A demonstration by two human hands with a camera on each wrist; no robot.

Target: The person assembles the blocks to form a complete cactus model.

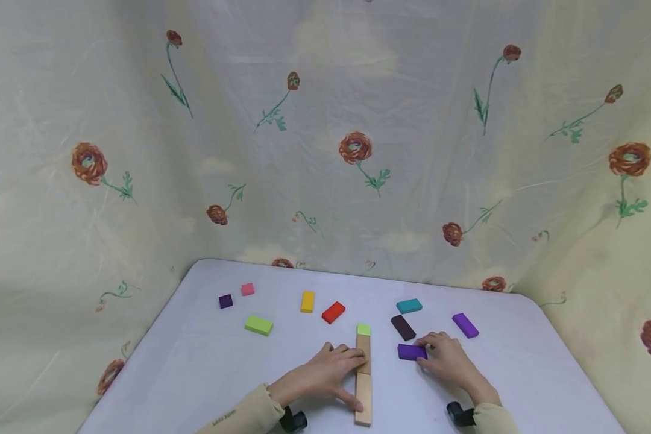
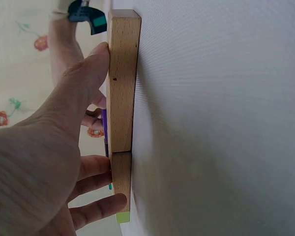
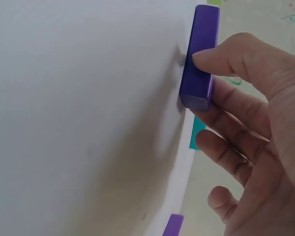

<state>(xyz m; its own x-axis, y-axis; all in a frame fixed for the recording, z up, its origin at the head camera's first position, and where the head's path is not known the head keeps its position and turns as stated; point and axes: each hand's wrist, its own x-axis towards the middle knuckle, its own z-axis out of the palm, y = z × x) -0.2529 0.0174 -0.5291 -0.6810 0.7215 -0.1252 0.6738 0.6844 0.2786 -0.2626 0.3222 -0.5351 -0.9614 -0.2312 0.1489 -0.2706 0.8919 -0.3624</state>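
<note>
purple block (image 1: 408, 352) in pinch grip of right hand (image 1: 446, 360), splayed left hand (image 1: 328, 371) against two wooden blocks (image 1: 364, 392)

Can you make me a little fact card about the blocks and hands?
Left hand: touches two wooden blocks
Right hand: pinches a purple block
Row, far to near: green block, wooden blocks end to end
Left of row, head view: yellow block, red block, other green block, pink block, dark purple block
Right of row, head view: teal block, dark brown block, other purple block
Table: white
</note>
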